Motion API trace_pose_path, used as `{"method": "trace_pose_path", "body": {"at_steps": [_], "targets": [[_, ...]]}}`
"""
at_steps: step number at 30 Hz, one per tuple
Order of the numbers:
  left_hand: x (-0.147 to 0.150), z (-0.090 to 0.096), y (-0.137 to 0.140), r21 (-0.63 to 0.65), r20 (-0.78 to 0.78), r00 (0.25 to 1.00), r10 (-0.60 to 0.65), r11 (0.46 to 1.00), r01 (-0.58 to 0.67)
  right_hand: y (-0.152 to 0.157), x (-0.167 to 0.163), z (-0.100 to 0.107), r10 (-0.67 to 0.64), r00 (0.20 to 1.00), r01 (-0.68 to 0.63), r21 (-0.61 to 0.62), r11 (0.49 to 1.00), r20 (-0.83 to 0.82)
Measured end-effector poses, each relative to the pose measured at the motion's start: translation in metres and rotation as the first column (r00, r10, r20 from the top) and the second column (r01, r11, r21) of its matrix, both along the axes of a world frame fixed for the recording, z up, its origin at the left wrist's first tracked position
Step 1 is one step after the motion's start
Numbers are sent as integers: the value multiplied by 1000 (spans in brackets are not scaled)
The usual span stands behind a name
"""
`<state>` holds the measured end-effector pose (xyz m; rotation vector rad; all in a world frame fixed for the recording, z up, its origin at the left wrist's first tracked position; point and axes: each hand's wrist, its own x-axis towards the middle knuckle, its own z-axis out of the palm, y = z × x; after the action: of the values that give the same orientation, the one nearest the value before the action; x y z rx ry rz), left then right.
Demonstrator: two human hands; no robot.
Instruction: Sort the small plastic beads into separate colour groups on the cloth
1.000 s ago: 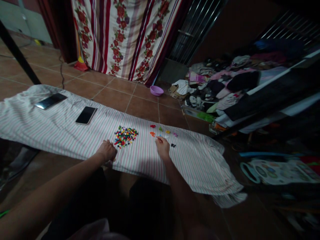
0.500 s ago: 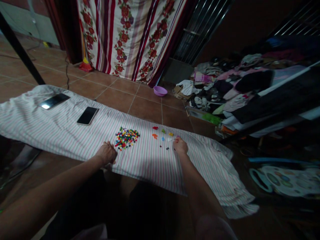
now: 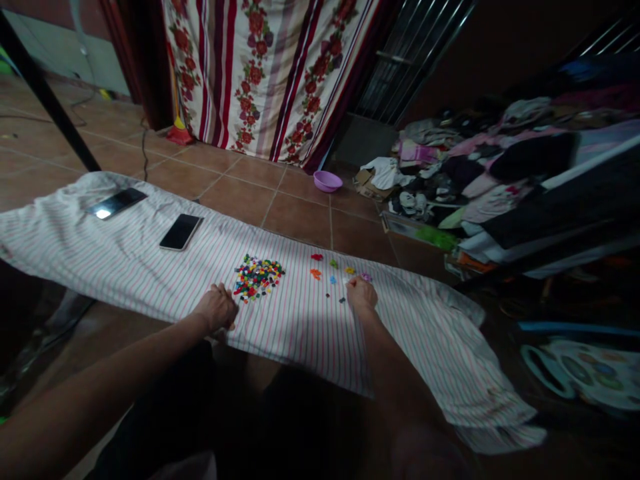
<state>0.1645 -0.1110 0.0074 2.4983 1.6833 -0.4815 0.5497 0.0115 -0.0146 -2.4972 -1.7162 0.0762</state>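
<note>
A mixed heap of tiny coloured pieces (image 3: 259, 277), bead-like, lies on a striped cloth (image 3: 295, 320). At the heap's near left edge rests my left hand (image 3: 219, 308), fingers curled in; what they hold, if anything, is hidden. Further right, my right hand (image 3: 363, 294) is pinched close to the cloth among small sorted groups, its fingertips too small to make out. Around it lie red pieces (image 3: 317, 257), orange pieces (image 3: 315, 274), green pieces (image 3: 334, 264), yellow pieces (image 3: 350, 271), blue pieces (image 3: 333, 281), purple pieces (image 3: 367, 277) and dark grey pieces (image 3: 342, 300).
Two dark-screened phones lie on the cloth's left: a nearer phone (image 3: 181, 232) and a farther phone (image 3: 118, 203). A purple basin (image 3: 327, 181) stands on the tiled floor behind. Piled clothes (image 3: 450, 160) fill the right; a floral curtain (image 3: 265, 80) hangs at the back.
The view has shifted slightly, moving the scene rightward. Relative to the groups, my right hand has moved a little left, and purple pieces now show beyond it. My left hand stays beside the heap.
</note>
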Motion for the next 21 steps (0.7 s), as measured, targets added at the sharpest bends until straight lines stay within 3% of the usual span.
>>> {"method": "trace_pose_path", "body": {"at_steps": [7, 14, 17, 21], "targets": [[1, 1, 0, -7, -35, 999, -21, 1000, 21, -4, 2, -1, 47, 999, -45, 75, 996, -23], [-1, -1, 2, -26, 17, 1000, -1, 1000, 1, -11, -1, 14, 58, 997, -48, 175, 983, -50], [1, 0, 2, -28, 36, 999, 8, 1000, -7, -18, -18, 17, 103, 991, -83, 220, 972, -81], [2, 2, 3, -34, 8, 1000, 16, 999, -16, -34, -61, 10, 297, 937, -230, 314, 921, -185]]}}
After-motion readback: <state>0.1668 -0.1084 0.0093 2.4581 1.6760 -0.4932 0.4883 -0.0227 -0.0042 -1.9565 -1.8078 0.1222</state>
